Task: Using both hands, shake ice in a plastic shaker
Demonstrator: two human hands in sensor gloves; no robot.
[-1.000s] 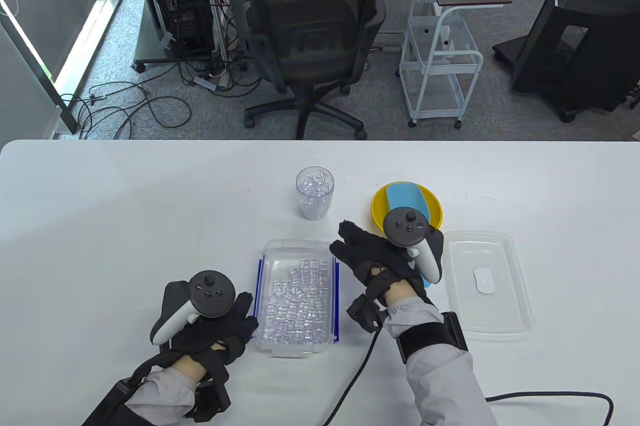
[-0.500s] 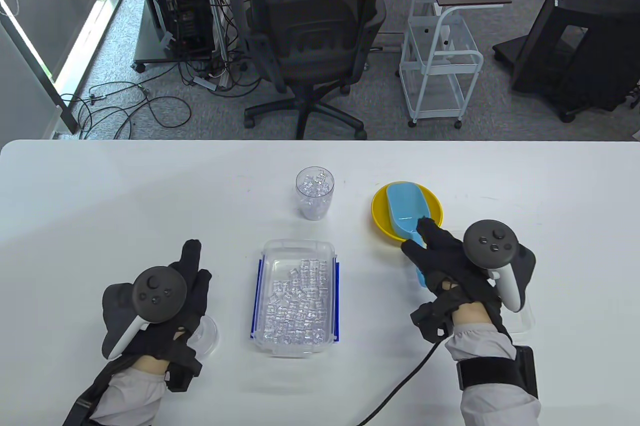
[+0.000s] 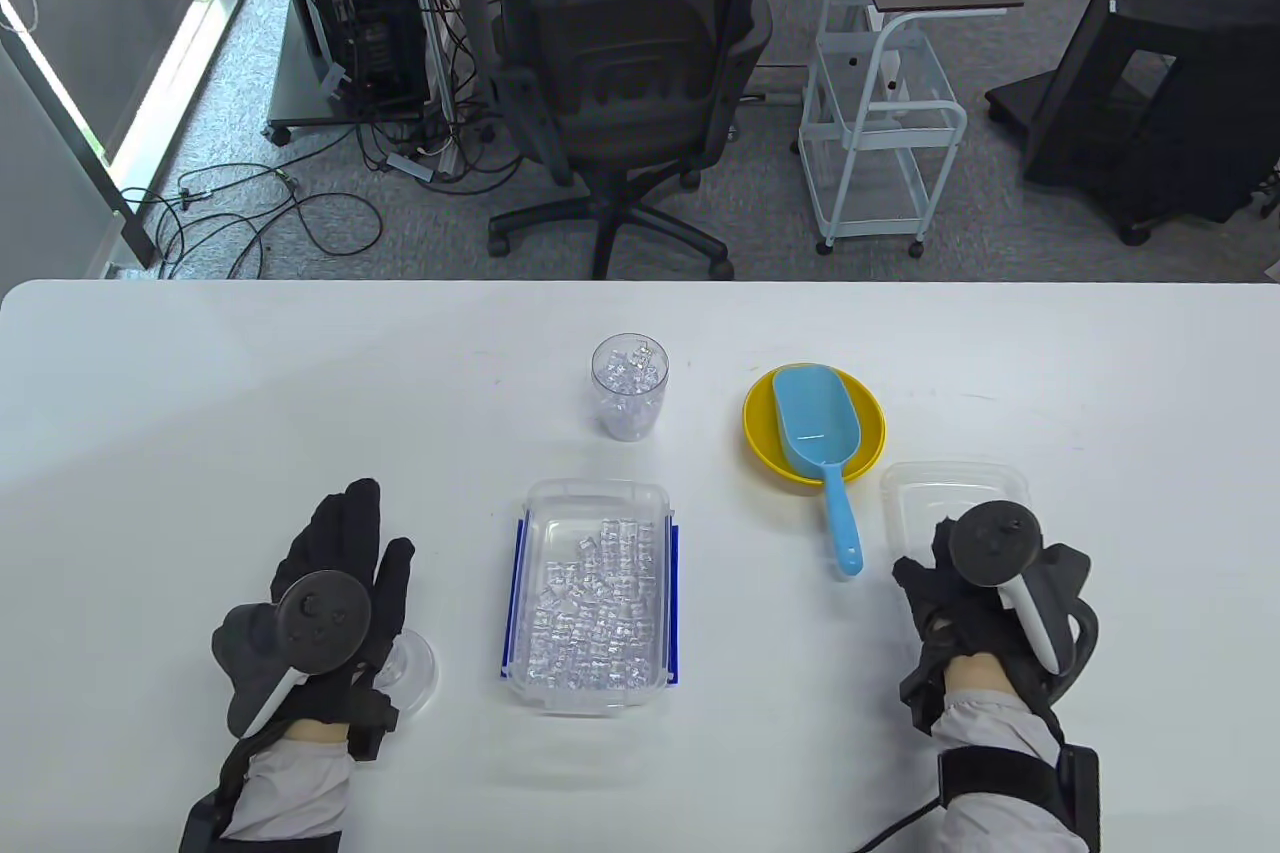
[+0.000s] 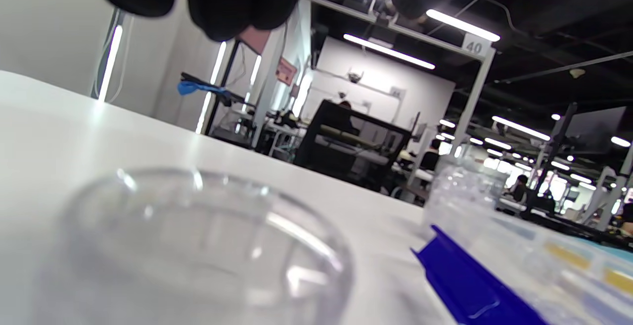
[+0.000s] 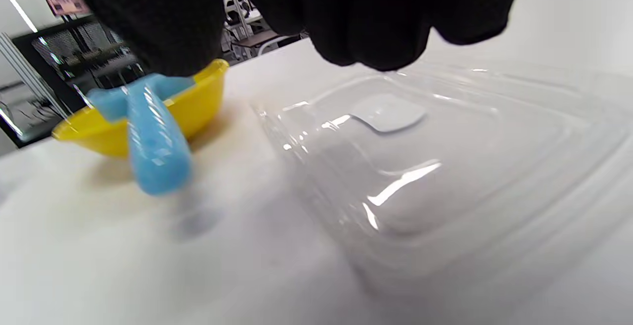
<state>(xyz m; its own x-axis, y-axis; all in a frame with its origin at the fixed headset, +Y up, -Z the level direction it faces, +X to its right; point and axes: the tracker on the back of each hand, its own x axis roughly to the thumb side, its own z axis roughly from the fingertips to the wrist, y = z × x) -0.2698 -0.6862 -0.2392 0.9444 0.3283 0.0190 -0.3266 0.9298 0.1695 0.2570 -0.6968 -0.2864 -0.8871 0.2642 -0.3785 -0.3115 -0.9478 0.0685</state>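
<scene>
You wear black fabric gloves on your left hand (image 3: 335, 583) and right hand (image 3: 965, 608), each backed by a round dark tracker with a white handle, plus pale grey sleeves, black wrist straps and what looks like a black cable.

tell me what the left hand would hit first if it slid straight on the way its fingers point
Probably nothing on the table: the left hand points away from the person, slightly right, over bare table. The ice-filled shaker cup sits well right of that line.
</scene>
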